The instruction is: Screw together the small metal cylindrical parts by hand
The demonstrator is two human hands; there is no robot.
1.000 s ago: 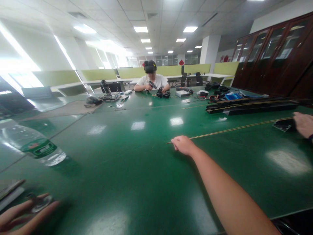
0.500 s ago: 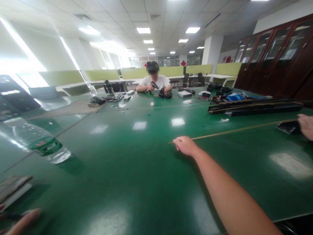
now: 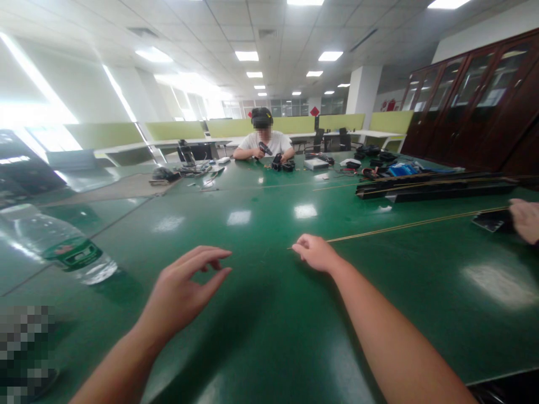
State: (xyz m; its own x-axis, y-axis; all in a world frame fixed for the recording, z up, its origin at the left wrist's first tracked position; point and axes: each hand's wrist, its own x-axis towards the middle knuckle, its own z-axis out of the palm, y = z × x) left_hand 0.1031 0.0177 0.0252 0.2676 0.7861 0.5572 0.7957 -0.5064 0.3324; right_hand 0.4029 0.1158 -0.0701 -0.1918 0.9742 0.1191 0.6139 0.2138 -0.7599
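Note:
A long thin brass-coloured rod (image 3: pixel 404 225) lies across the green table (image 3: pixel 252 314), running from the middle toward the right. My right hand (image 3: pixel 315 252) rests on the table with its fingers curled over the rod's near end. My left hand (image 3: pixel 183 289) hovers above the table to the left of it, fingers apart and slightly bent, holding nothing. Another person's hand (image 3: pixel 525 220) sits at the rod's far end on the right, next to a small dark flat part (image 3: pixel 490 220).
A clear water bottle (image 3: pixel 54 247) with a green label lies on the table at the left. Long black rails (image 3: pixel 433 188) lie at the back right. A seated person (image 3: pixel 264 140) works with tools at the far side. Dark wooden cabinets (image 3: pixel 475 95) line the right wall.
My left hand has come up from the bottom left corner to the middle of the table, near the rod's end. My right hand has stayed on the rod.

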